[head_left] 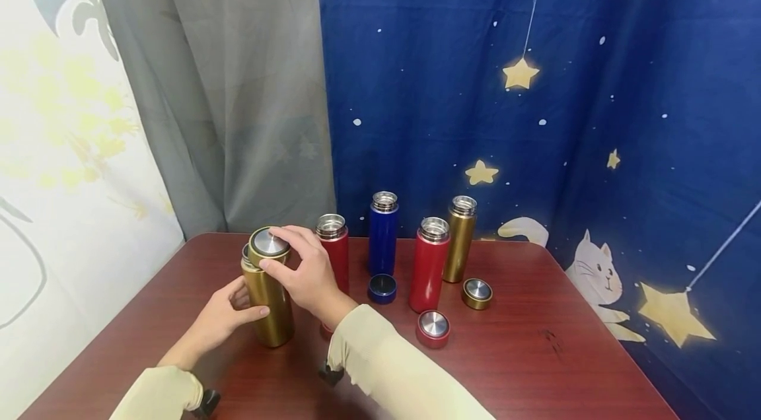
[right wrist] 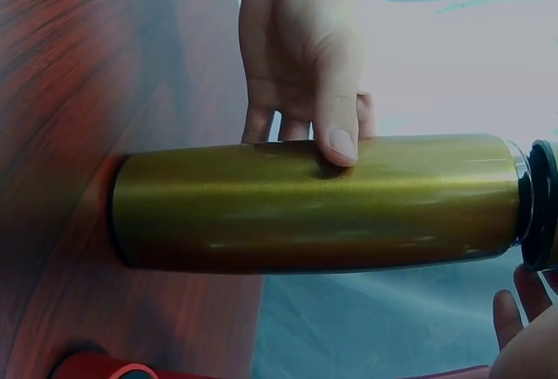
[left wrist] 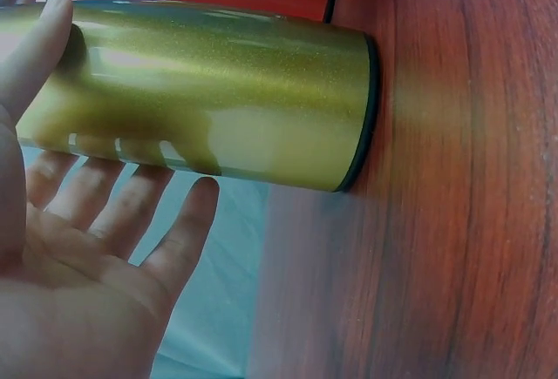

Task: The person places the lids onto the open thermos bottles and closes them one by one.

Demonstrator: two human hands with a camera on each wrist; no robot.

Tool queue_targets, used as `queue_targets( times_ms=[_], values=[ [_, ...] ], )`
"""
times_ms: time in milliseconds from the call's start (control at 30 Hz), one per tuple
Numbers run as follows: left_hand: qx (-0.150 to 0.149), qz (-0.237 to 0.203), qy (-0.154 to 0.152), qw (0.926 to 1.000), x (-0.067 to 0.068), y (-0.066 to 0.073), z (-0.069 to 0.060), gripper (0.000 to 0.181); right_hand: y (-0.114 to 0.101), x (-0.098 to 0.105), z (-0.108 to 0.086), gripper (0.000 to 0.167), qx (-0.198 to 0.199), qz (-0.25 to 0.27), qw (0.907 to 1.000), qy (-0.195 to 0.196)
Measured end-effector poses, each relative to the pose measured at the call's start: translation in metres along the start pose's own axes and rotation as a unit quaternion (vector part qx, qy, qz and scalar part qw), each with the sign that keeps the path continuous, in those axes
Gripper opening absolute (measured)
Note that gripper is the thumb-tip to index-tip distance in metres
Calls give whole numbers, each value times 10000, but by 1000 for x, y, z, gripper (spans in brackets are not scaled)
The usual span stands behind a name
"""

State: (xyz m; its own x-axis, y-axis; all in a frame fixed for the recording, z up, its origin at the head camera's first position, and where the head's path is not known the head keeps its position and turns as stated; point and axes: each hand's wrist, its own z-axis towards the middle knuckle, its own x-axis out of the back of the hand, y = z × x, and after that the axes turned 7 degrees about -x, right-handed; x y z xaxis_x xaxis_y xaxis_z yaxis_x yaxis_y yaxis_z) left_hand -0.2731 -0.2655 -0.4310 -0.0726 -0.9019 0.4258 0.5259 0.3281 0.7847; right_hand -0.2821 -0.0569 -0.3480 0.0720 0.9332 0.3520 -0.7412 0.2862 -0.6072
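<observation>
A gold bottle stands upright on the table at the left. Around its middle lies my left hand, thumb on the near side and fingers behind; the left wrist view shows the thumb on the gold bottle and the fingers along its other side. With thumb and fingers my right hand pinches a gold lid with a silver top, tilted over the bottle's mouth. In the right wrist view a narrow gap shows between the lid and the bottle's rim.
Behind my right hand is a red bottle. Further right stand a blue bottle, another red bottle and a second gold bottle, all uncapped. Blue, red and gold lids lie on the table.
</observation>
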Motion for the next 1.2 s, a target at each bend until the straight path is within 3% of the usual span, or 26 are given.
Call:
queue_targets(
  times_ms=[300, 467, 867, 1000, 1200],
  values=[
    [266, 75, -73, 9996, 1, 0, -1, 71, -1, -3, 4, 43, -200, 116, 9989, -398],
    [272, 11, -210, 9994, 1, 1, -1, 70, 0, -2, 8, 43, -298, 24, 9962, -817],
    [141, -181, -435, 9988, 4, -3, 3, 69, 4, 8, 19, 51, -269, -110, 9793, -2002],
    [153, -251, -406, 9987, 3, -3, 1, 69, 5, 9, 21, 51, -202, -307, 9784, -2035],
    [132, -242, -225, 9994, -1, -1, -1, 70, 5, 7, 17, 52, -64, -513, 9841, -1700]
  ],
)
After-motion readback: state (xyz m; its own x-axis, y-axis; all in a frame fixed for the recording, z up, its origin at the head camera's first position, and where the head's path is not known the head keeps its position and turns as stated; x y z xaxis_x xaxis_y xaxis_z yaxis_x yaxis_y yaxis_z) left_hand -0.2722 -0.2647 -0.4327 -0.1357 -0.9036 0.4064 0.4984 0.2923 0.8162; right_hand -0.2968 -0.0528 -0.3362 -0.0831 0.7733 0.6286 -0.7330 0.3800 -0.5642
